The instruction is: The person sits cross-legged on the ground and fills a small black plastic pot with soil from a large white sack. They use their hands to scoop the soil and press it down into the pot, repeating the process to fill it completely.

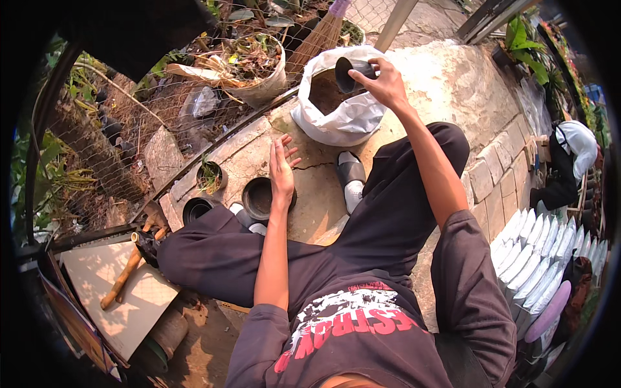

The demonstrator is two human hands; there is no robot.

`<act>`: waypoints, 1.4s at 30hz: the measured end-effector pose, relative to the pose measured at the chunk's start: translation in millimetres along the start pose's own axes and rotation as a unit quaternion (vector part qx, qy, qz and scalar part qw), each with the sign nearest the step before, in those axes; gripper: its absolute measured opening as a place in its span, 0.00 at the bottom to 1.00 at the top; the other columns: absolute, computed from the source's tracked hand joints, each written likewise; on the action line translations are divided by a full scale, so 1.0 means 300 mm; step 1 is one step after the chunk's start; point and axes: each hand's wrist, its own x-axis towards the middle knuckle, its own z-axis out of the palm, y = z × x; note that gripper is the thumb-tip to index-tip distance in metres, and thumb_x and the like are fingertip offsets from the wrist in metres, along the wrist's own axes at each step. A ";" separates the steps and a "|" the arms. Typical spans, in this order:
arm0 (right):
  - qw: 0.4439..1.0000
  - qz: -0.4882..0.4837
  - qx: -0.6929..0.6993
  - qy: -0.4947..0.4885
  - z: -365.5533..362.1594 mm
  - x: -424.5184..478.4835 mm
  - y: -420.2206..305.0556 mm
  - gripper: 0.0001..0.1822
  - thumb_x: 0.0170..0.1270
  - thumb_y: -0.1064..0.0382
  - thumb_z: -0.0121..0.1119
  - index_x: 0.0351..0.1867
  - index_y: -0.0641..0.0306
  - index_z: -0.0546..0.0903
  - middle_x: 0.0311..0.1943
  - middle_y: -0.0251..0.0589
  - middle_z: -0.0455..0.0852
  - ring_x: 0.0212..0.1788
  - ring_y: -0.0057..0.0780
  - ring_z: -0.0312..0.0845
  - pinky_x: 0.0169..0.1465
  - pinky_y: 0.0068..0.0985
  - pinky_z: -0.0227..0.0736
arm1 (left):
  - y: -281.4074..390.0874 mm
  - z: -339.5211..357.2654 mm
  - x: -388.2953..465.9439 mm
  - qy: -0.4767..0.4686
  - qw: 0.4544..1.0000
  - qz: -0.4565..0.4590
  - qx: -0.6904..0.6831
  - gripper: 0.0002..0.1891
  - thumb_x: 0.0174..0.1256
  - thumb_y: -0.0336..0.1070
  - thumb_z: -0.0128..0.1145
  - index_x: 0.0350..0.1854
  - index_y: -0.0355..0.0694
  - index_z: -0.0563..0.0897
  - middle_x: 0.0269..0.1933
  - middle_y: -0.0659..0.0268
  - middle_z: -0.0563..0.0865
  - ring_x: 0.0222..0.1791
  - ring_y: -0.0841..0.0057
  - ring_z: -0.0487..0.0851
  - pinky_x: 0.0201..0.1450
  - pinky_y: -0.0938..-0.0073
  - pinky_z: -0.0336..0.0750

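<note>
My right hand [388,85] grips a small black plastic pot [350,75] by its side, tilted over the mouth of a white sack [330,128]. Dark soil [325,92] fills part of the sack, whose rim is rolled outward. My left hand [282,169] is raised with its fingers apart and holds nothing. Below it on the paving stands a wider black pot [257,196], partly hidden by the hand and wrist. A small pot with a grassy plant [210,175] and another black pot [196,208] stand to its left.
A wire mesh fence [194,121] runs along the left, with a bucket of dry plant debris [262,72] and a broom [320,36] behind the sack. A wooden-handled tool [123,276] lies on a pale board [121,300]. Rows of filled white bags [533,257] and another person [565,160] are at right.
</note>
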 end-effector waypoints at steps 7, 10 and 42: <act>0.990 -0.046 -0.061 0.118 0.204 -0.045 -0.009 0.44 0.60 0.43 0.83 0.72 0.68 0.80 0.64 0.55 0.82 0.68 0.58 0.81 0.64 0.50 0.85 | 0.014 0.018 0.179 -0.017 0.999 -0.040 -0.005 0.39 0.93 0.67 0.37 0.83 0.35 0.72 0.78 0.52 0.79 0.73 0.58 0.83 0.73 0.53 0.81; 0.984 -0.073 -0.075 0.142 0.244 -0.033 0.022 0.44 0.61 0.47 0.84 0.74 0.67 0.79 0.65 0.53 0.82 0.67 0.56 0.81 0.64 0.49 0.86 | 0.043 0.019 0.258 -0.048 0.998 -0.040 0.014 0.39 0.93 0.67 0.37 0.83 0.36 0.72 0.79 0.53 0.79 0.74 0.59 0.82 0.75 0.53 0.81; 0.994 -0.014 0.082 -0.076 0.320 -0.023 -0.011 0.44 0.62 0.36 0.78 0.60 0.81 0.89 0.51 0.69 0.95 0.57 0.56 0.95 0.65 0.41 0.86 | -0.029 0.124 0.309 -0.106 0.988 -0.077 -0.080 0.47 0.88 0.77 0.31 0.91 0.42 0.64 0.88 0.59 0.69 0.88 0.62 0.65 0.88 0.47 0.58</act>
